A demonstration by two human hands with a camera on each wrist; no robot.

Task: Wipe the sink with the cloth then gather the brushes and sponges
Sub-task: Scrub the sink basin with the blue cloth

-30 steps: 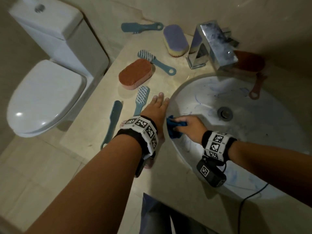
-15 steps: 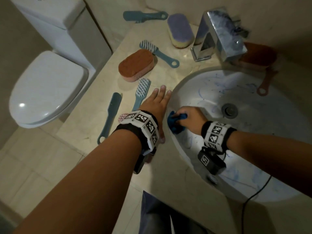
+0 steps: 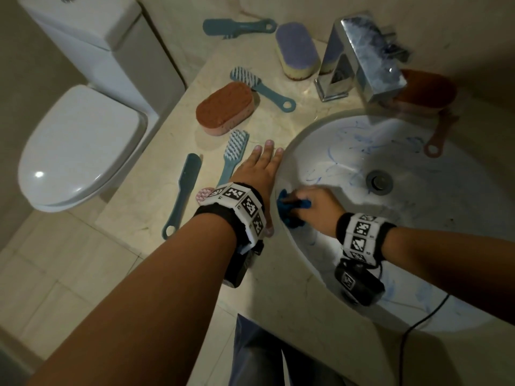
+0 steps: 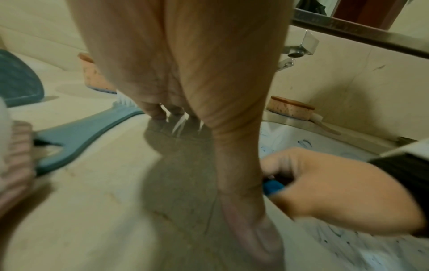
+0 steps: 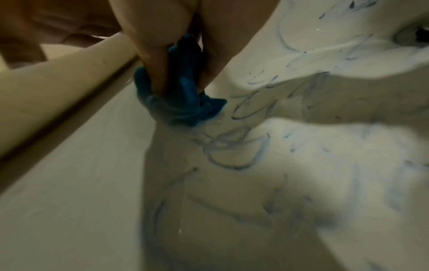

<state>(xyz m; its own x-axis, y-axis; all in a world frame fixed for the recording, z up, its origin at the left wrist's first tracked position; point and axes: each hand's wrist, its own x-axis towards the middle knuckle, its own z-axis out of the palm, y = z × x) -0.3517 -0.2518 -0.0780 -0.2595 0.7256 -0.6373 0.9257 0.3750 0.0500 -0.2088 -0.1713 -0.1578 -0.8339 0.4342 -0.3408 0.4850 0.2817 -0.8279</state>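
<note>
A: What has moved since a second ago?

B: The right hand (image 3: 316,208) has slid the bunched blue cloth (image 3: 289,211) a little nearer along the left inner wall of the sink (image 3: 418,218). Its fingers are curled tight round the soft, crumpled fabric.

A: And the sink?

B: A smooth, round white bowl scribbled with blue marks.

A: The other hand?

B: The left hand (image 3: 259,169) lies flat, fingers straight, holding nothing, on the glossy beige counter (image 3: 278,288), beside a teal bristle brush (image 3: 232,160) and an oval rust-topped sponge (image 3: 225,111).
</note>
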